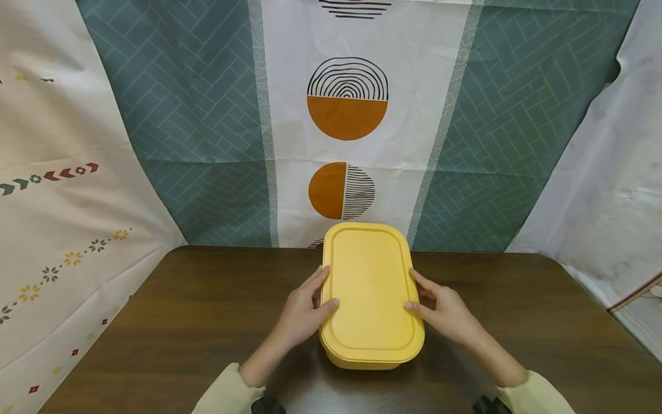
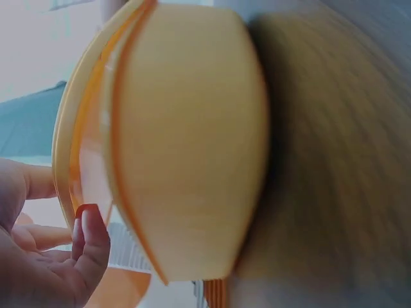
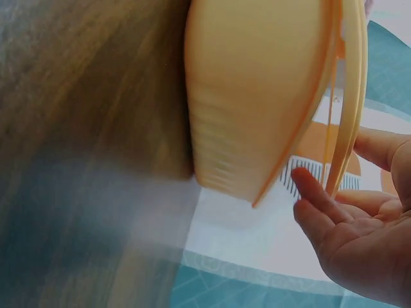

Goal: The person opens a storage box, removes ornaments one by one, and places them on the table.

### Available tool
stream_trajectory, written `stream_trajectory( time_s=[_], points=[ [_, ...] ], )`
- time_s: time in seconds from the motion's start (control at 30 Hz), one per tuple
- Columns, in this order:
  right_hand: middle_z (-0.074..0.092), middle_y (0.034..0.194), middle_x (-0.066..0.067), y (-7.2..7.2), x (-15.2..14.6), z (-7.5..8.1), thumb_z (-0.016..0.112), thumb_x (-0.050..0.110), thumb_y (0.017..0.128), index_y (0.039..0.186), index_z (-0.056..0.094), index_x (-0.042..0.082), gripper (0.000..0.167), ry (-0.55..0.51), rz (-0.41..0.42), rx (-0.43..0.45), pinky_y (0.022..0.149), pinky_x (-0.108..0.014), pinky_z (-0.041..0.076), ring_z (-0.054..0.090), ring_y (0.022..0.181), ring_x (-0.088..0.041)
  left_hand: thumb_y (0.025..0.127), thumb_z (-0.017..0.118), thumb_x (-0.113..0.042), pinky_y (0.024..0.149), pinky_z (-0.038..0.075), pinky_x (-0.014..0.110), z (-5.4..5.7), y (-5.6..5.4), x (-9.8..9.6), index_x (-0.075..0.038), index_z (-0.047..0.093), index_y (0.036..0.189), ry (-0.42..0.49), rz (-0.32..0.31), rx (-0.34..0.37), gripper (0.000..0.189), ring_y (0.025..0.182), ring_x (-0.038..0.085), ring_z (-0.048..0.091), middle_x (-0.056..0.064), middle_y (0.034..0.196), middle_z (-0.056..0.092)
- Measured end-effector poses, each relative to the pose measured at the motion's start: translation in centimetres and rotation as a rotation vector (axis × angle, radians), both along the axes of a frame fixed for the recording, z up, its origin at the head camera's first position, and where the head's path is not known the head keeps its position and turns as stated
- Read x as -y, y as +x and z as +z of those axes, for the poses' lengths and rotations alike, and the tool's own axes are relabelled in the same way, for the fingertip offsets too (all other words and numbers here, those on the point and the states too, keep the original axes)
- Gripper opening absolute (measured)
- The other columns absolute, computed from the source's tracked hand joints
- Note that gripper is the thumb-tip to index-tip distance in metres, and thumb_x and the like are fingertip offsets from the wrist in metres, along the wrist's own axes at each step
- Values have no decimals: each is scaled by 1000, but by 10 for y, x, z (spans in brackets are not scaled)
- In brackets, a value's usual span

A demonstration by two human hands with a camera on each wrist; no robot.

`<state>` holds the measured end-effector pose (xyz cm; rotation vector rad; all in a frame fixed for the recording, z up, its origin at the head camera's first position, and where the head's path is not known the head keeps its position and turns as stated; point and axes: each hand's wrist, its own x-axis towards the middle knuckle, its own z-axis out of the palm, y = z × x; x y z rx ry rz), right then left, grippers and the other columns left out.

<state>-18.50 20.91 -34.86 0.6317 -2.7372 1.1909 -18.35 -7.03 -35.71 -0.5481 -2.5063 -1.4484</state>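
A yellow rectangular lid (image 1: 369, 276) sits tilted over a yellow plastic food container (image 1: 362, 364) on the dark wooden table. My left hand (image 1: 304, 310) grips the lid's left edge, thumb on top and fingers beneath. On the opposite edge, my right hand (image 1: 449, 310) pinches the lid in the same way. Both wrist views show a gap between the lid (image 2: 63, 141) and the container's rim, wider toward the far end. The container (image 3: 257, 96) stands flat on the tabletop, its inside mostly hidden by the lid.
The brown table (image 1: 217, 322) has rounded far corners. Behind it hangs a green and white patterned cloth (image 1: 207, 115). White cloths hang at the left (image 1: 77, 230) and right (image 1: 605, 190) sides.
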Motion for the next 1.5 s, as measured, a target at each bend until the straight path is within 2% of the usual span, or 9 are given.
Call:
stream_trajectory(
  time_s=[0.27,0.57,0.63,0.73,0.8,0.97,1.13,1.4,1.5],
  points=[
    [59,111,-26,-1,-22,10,63,14,85,138,31,-7,65,-84,48,90,66,-23,52,65,84,-16,83,64,-9,50,43,21,16,3,-14,-1,39,137,35,-107,88,60,59,10,45,19,143,31],
    [50,122,-29,-4,-58,6,64,14,85,133,37,-11,60,-112,27,148,65,-25,52,62,77,-8,83,65,-10,51,41,17,19,6,-46,0,42,134,142,-129,164,57,59,7,44,19,143,31],
    [49,125,-29,-5,-68,6,64,17,85,132,39,-9,59,-118,-7,182,68,-24,52,62,81,-6,82,65,-10,50,41,18,18,7,-56,0,43,134,177,-133,186,57,59,7,44,20,136,41],
    [47,127,-28,-5,-84,5,63,20,86,131,42,-8,57,-122,-48,228,71,-23,51,60,89,0,82,66,-9,50,40,18,19,9,-74,0,44,133,228,-132,233,56,60,7,45,16,113,56],
    [48,126,-28,-5,-95,6,62,21,87,131,43,-8,56,-125,-67,249,72,-23,51,59,91,3,81,66,-7,50,40,18,20,10,-86,0,44,133,268,-131,259,56,61,6,45,13,109,56],
    [61,116,-4,-4,-123,6,59,19,89,131,40,-11,55,-136,-81,282,71,-26,52,60,90,1,80,66,-6,53,43,16,21,15,-118,1,46,131,333,-111,261,55,65,2,46,12,138,38],
    [57,105,25,-2,-149,4,57,16,90,131,38,-13,53,-131,-77,290,70,-26,52,60,90,1,79,67,-4,53,42,16,19,18,-147,0,47,130,364,-86,272,56,60,1,45,10,130,43],
    [57,102,26,0,-180,-2,57,21,90,130,42,-10,53,-75,-167,324,69,-27,52,59,88,2,79,66,-6,54,40,14,14,18,-184,-2,47,130,304,-41,299,55,54,1,41,7,131,44],
    [61,108,10,0,-188,-7,57,23,90,130,42,-10,54,-21,-199,322,67,-27,52,59,85,4,80,65,-6,62,42,16,10,18,-198,-2,46,131,286,-23,313,55,64,2,46,6,133,42]
  ],
)
